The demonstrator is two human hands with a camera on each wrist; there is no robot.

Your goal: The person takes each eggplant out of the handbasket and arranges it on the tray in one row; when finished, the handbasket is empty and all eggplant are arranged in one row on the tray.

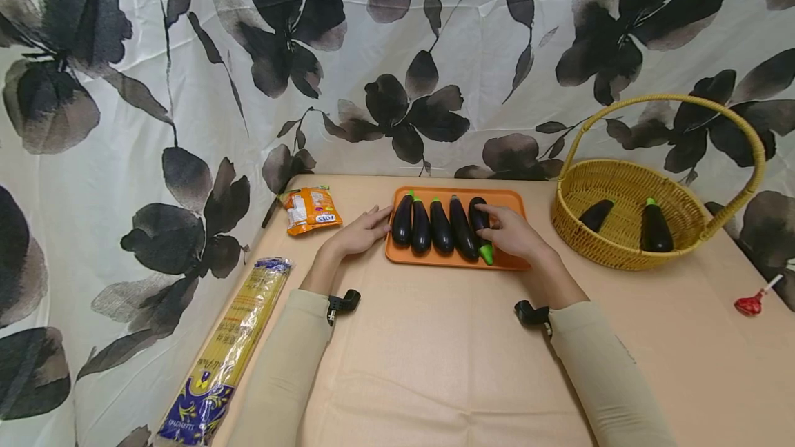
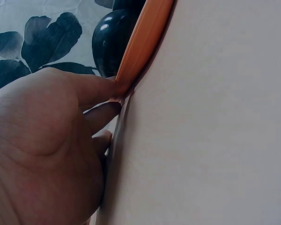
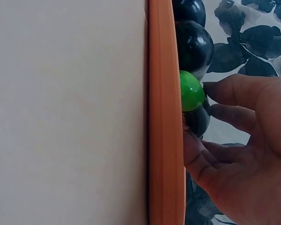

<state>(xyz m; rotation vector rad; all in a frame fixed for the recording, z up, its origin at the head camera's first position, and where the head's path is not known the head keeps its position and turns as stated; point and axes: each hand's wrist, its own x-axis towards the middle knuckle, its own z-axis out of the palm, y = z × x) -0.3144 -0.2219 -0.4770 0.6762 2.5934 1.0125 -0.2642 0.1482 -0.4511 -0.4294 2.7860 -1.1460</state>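
An orange tray point(image 1: 455, 262) carries several dark purple eggplants point(image 1: 441, 230) lying side by side, most with their green caps toward the back. My right hand point(image 1: 512, 232) grips the rightmost eggplant point(image 1: 479, 216), whose green cap points toward me. In the right wrist view, the thumb and fingers lie about that eggplant point(image 3: 199, 122), just behind the tray rim point(image 3: 166, 117). My left hand point(image 1: 360, 232) touches the tray's left edge. The left wrist view has its fingertips right at the tray's corner point(image 2: 140, 51), with relaxed fingers.
At the right stands a yellow wicker basket point(image 1: 596, 254) with a tall handle, two eggplants point(image 1: 656, 227) inside. A red lollipop point(image 1: 749, 304) lies at the far right. To the left are an orange snack packet point(image 1: 310, 210) and a spaghetti bag point(image 1: 226, 350). A floral cloth hangs behind.
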